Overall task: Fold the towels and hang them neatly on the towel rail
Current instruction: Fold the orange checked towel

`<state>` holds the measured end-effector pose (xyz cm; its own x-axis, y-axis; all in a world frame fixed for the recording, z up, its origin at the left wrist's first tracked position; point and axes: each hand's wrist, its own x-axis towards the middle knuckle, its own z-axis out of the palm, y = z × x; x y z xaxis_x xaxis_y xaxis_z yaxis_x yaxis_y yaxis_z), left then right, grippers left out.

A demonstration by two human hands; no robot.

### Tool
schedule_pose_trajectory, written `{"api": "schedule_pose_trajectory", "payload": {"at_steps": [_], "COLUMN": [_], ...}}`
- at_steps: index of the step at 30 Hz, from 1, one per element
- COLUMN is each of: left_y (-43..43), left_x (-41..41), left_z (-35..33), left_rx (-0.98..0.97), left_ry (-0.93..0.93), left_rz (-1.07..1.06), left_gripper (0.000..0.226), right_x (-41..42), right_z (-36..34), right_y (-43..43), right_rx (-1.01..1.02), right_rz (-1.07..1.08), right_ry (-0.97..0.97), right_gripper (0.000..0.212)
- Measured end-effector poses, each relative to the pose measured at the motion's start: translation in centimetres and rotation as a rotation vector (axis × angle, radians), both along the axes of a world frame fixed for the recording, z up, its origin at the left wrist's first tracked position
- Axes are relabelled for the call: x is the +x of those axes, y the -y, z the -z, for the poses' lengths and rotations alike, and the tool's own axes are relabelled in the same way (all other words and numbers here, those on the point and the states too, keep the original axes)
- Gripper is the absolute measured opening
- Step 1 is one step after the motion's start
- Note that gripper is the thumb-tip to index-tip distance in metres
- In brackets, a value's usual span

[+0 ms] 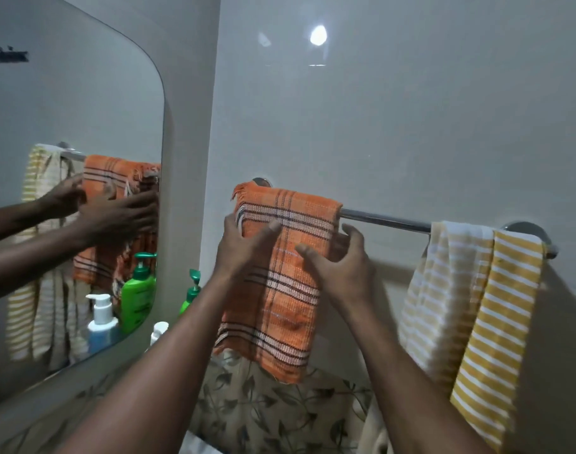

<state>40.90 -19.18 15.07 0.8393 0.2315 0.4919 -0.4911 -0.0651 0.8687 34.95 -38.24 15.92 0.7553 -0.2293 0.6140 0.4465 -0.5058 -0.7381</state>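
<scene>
An orange checked towel [280, 290] hangs folded over the left end of a chrome towel rail [385, 219] on the wall. My left hand [244, 245] grips the towel's left edge near the top, thumb across its front. My right hand [339, 262] is at the towel's right edge, fingers spread and half curled against the cloth. At the rail's right end hang a pale yellow striped towel [440, 290] and, beside it, a deeper yellow striped towel [496, 322].
A mirror [67, 126] on the left wall reflects the hands and towels. Below it stand a green pump bottle [190, 294] and a white bottle [159, 330]. Leaf-patterned tiling [263, 414] runs under the rail.
</scene>
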Motion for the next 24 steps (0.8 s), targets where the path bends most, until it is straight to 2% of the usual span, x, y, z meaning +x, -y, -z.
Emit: {"api": "schedule_pose_trajectory", "payload": {"at_steps": [3, 5, 8, 11, 13, 17, 19, 21, 24], "left_y": [-0.9, -1.1, -1.5, -1.9, -1.9, -2.2, -2.4, -2.6, -2.8], "left_x": [0.6, -0.1, -0.8, -1.4, -1.7, -1.9, -1.7, -1.4, -1.2], "left_z": [0.0, 0.5, 2.5, 4.5, 5.7, 7.8, 8.9, 9.9, 11.4], "left_rx": [0.022, 0.006, -0.036, -0.004, 0.025, 0.081, 0.123, 0.106, 0.039], "left_ry": [0.016, -0.036, -0.216, -0.342, -0.363, -0.343, -0.349, -0.361, -0.371], "left_rz": [0.247, 0.306, 0.355, 0.393, 0.406, 0.364, 0.378, 0.38, 0.364], "left_gripper": [0.059, 0.051, 0.042, 0.03, 0.027, 0.035, 0.032, 0.029, 0.026], "right_x": [1.5, 2.8, 3.3, 3.2, 3.2, 2.9, 2.9, 3.0, 2.8], "right_z": [-1.3, 0.1, 4.1, 8.2, 10.5, 13.8, 14.6, 15.0, 15.4], "right_y": [-1.0, -1.5, -1.2, -0.4, -0.1, 0.2, 0.4, 0.5, 0.6], "right_rx": [0.02, 0.08, 0.171, 0.209, 0.217, 0.201, 0.208, 0.184, 0.113], "right_rz": [-0.132, -0.167, -0.188, -0.24, -0.253, -0.247, -0.229, -0.218, -0.238], "right_ry": [-0.086, -0.137, -0.247, -0.349, -0.397, -0.46, -0.457, -0.469, -0.479], "right_gripper": [0.058, 0.046, 0.036, 0.034, 0.035, 0.047, 0.058, 0.069, 0.063]}}
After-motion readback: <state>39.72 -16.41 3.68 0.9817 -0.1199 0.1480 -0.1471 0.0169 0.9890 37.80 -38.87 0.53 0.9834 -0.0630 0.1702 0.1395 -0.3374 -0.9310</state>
